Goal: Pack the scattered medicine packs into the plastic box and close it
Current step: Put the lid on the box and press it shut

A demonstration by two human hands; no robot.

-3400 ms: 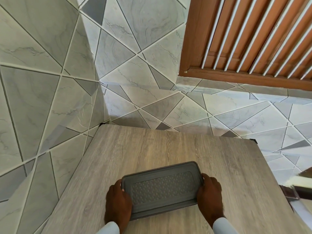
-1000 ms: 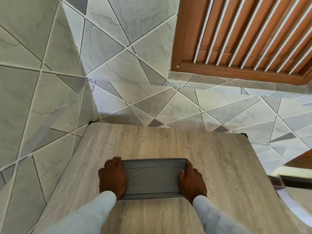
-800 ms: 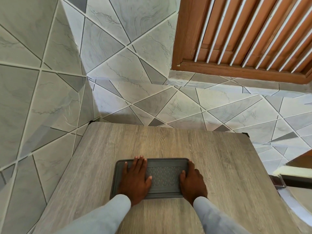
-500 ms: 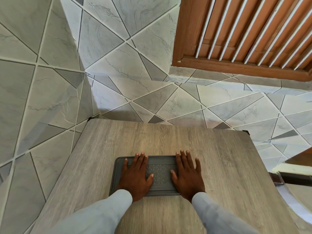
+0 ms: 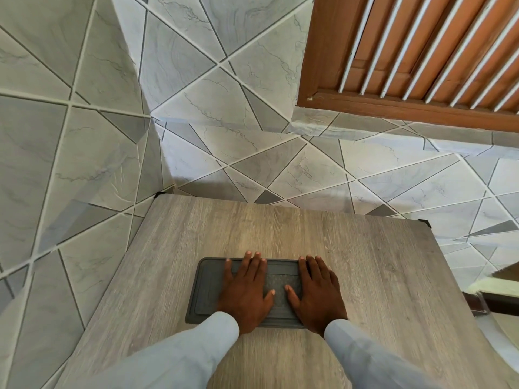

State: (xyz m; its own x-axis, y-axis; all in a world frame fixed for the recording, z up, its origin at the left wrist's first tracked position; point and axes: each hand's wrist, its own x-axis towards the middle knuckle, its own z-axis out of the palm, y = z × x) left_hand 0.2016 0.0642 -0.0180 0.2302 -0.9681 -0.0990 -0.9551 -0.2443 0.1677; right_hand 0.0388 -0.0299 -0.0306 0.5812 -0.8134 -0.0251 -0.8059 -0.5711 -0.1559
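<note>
Two pale sleeves (image 5: 196, 352) come in at the near edge, and both hands lie flat, fingers straight, on the lid of the plastic box (image 5: 206, 287). The left hand (image 5: 247, 293) and the right hand (image 5: 317, 296) press side by side, grasping nothing. The box's long axis runs left to right on the bench (image 5: 280, 228). No medicine packs show outside. Beyond stands the tiled wall (image 5: 196, 108).
</note>
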